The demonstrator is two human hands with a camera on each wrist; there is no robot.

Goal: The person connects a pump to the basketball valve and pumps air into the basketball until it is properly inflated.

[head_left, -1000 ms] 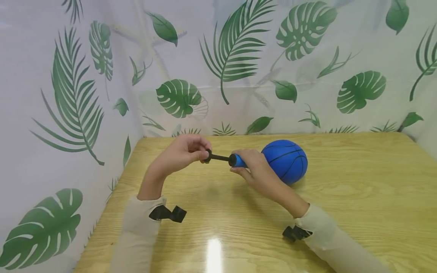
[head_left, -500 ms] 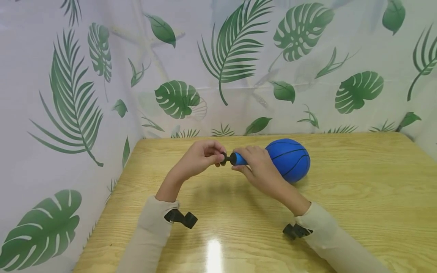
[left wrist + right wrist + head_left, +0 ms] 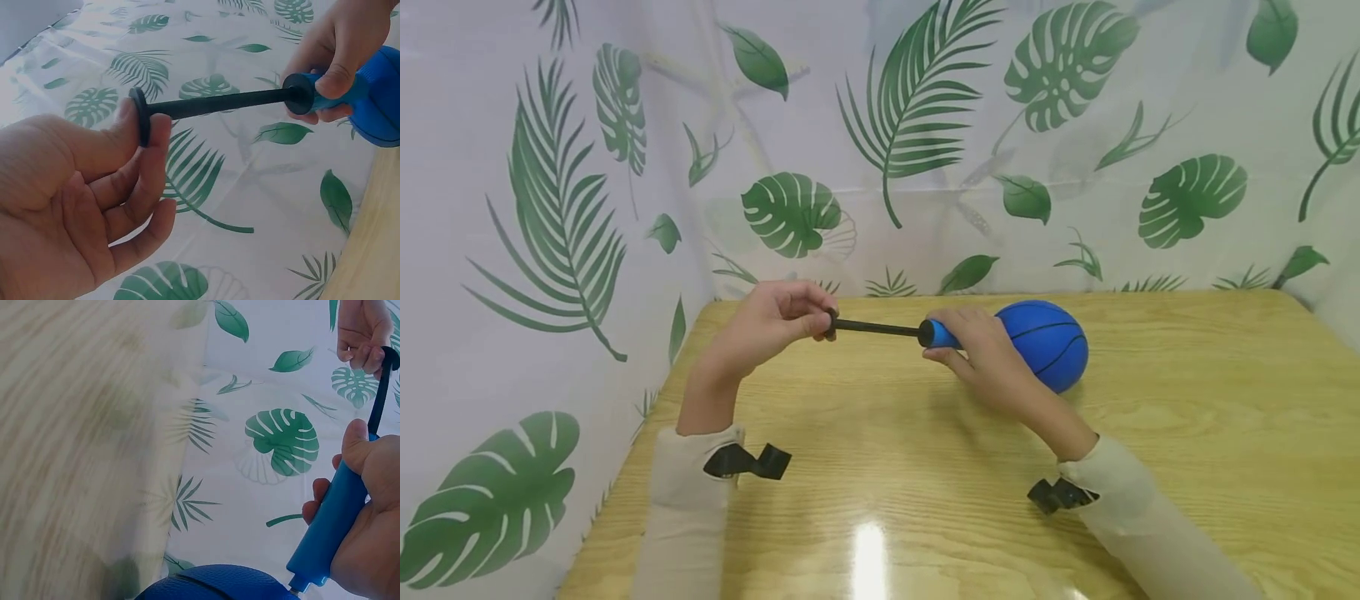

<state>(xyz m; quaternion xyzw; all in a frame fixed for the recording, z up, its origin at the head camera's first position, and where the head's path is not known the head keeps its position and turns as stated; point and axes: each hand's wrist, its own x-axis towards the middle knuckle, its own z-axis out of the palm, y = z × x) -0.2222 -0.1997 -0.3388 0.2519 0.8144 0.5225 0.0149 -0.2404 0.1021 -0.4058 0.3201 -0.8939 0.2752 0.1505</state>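
My right hand (image 3: 981,346) wraps round the blue barrel of a hand pump (image 3: 334,519). At the barrel's lower end, a thin metal needle meets the blue ball (image 3: 1047,343), which has black basketball lines and rests on the table. From the barrel's other end the black plunger rod (image 3: 225,102) stands far out. My left hand (image 3: 767,325) pinches the round black handle disc (image 3: 141,117) between thumb and fingers, its other fingers loosely bent. The pump lies nearly level above the table, sloping slightly down toward the ball.
The wooden table (image 3: 880,475) spans the lower view. A white sheet printed with green leaves (image 3: 925,92) hangs behind it and along the left side. Black straps with small camera mounts (image 3: 748,460) sit on both wrists over cream sleeves.
My left hand first moves right, pushing the rod almost fully into the barrel, then pulls back left, drawing it out further than at first. The right hand and ball shift slightly right.
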